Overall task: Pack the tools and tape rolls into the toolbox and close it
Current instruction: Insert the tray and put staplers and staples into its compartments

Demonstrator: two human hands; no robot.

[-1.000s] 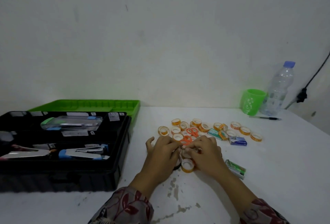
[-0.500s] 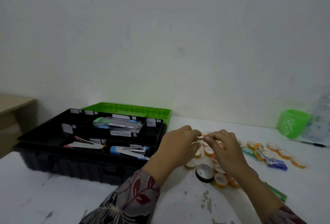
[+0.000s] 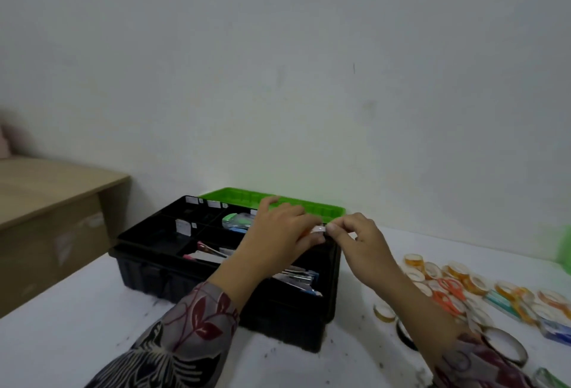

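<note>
The black toolbox (image 3: 173, 273) stands open on the white table, its green lid (image 3: 309, 207) lying back behind it. Its compartments hold staplers and a packaged tool. Above the box's right rim, my left hand (image 3: 278, 242) and my right hand (image 3: 361, 245) together pinch a small stack of tape rolls (image 3: 318, 230), orange and white; most of it is hidden by the fingers. Several more tape rolls (image 3: 457, 273) and orange scissors (image 3: 448, 292) lie on the table to the right.
A black tape roll (image 3: 404, 335) and a larger clear one (image 3: 506, 344) lie by my right forearm. Small coloured boxes (image 3: 556, 326) sit at the far right. A brown cabinet (image 3: 52, 227) stands left of the table. The wall is close behind.
Both hands lifted from the pile on the table and carried the tape rolls left, to above the toolbox's right rim. My view turned left.
</note>
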